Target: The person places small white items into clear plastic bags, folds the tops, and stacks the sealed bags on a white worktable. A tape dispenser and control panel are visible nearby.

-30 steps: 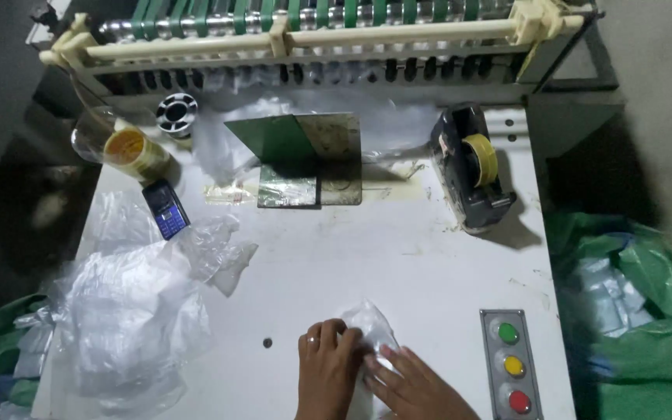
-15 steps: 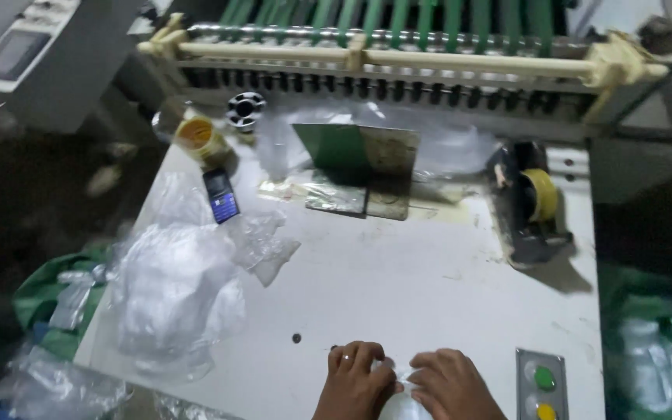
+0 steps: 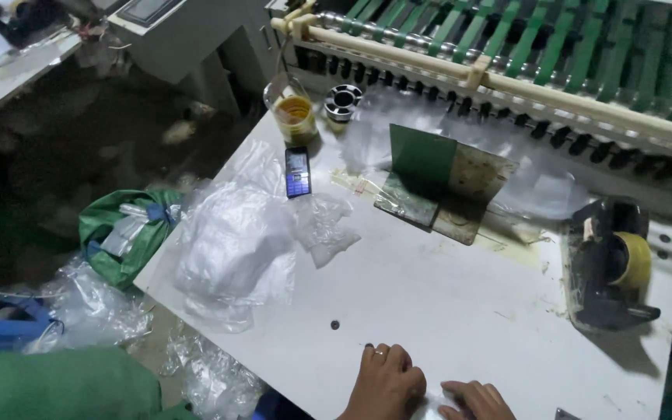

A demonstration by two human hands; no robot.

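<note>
Pressing down at the near edge of the white table (image 3: 445,311), both hands work one small clear plastic piece (image 3: 429,406) — most of it hidden beneath them, only a pale crinkled sliver showing between the two. Left hand (image 3: 383,383): laid flat, fingers together, a ring on one finger, palm on the plastic, not clenched. Right hand (image 3: 476,400): fingers extended toward the left hand, tips on the same piece; the frame edge cuts it, so I cannot tell whether it pinches or only rests.

Judgement: step in hand looks like flattening or folding the plastic against the tabletop. Next move likely calls for keeping one palm as anchor while the other smooths — film this thin slides and springs back.

Outward: a small dark dot (image 3: 334,324) on the table ahead of the left hand. Further left, a loose heap of clear bags (image 3: 231,249); beyond it a phone (image 3: 298,173) lying face up. Right side, a tape dispenser (image 3: 608,264) with a yellowish roll. Centre back, a green angled plate (image 3: 437,179) before the roller rack (image 3: 523,74).
</note>
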